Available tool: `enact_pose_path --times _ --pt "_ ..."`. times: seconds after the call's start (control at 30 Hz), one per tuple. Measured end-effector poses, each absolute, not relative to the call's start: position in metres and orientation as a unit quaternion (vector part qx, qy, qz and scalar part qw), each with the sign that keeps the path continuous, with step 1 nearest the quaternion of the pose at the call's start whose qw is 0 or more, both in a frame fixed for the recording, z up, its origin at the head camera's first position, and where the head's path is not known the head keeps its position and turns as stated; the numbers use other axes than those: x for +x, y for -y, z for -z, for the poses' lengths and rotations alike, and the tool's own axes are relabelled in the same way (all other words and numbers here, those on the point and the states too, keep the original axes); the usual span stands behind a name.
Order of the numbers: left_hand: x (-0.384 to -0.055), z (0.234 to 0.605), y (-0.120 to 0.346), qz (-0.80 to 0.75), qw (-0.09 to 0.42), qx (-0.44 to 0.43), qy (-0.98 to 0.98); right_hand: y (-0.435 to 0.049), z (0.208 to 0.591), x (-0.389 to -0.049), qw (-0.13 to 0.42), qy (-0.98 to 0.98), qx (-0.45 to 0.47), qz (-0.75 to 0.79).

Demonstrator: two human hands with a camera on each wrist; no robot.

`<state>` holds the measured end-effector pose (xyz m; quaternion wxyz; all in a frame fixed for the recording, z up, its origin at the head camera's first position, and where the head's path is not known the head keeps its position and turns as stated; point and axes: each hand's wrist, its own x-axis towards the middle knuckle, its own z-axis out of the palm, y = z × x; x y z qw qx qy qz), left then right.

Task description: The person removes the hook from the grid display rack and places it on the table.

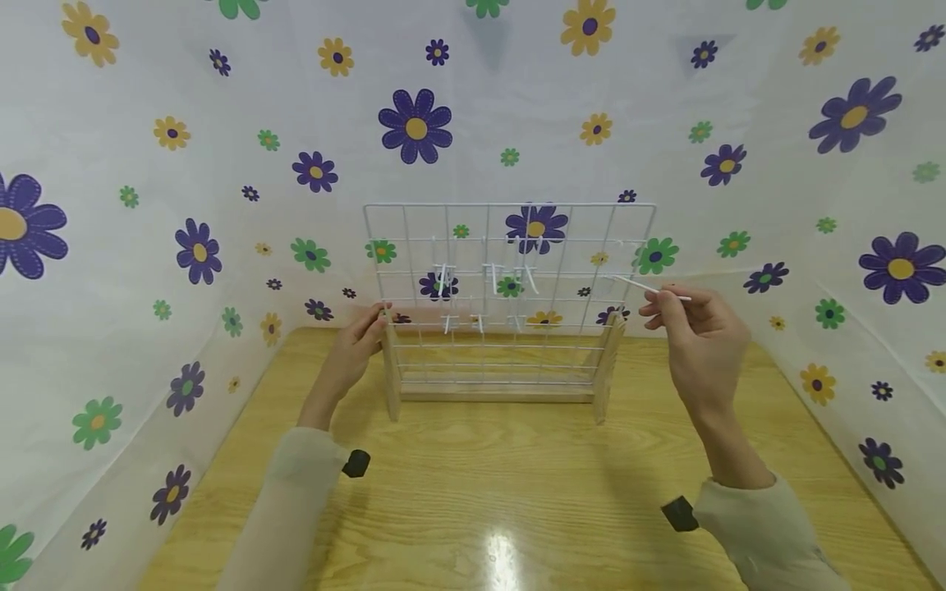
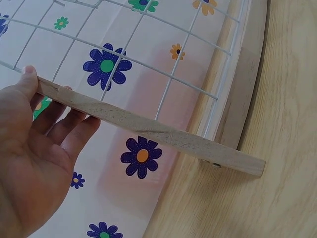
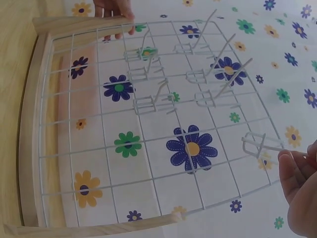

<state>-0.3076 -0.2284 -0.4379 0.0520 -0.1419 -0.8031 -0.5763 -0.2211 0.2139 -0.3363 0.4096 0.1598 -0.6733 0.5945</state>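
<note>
The right hand (image 1: 707, 349) pinches a white hook (image 1: 668, 294) by its prong between thumb and bent fingers, the hook's wider end close to the right side of the wire grid (image 1: 510, 204); whether they touch cannot be told. The left hand (image 1: 349, 359) grips the top of the left wooden post (image 2: 148, 126), fingers curled. Six other hooks (image 1: 494, 279) hang on the grid, above the table (image 1: 443, 501).

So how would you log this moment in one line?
left hand: grips wooden upright | right hand: pinches white hook at wire grid | six other hooks: on grid | held hook attached: cannot tell
</note>
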Motion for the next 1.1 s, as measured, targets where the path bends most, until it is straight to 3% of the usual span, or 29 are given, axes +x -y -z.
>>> enact_pose_path --times 0.63,1.1 --pt "-0.307 0.436 0.227 0.57 0.057 -0.136 0.808 -0.243 0.356 -0.204 0.405 0.654 0.144 -0.623" --pt "-0.307 0.439 0.226 0.576 0.063 -0.144 0.803 -0.26 0.373 -0.191 0.407 0.701 0.081 -0.58"
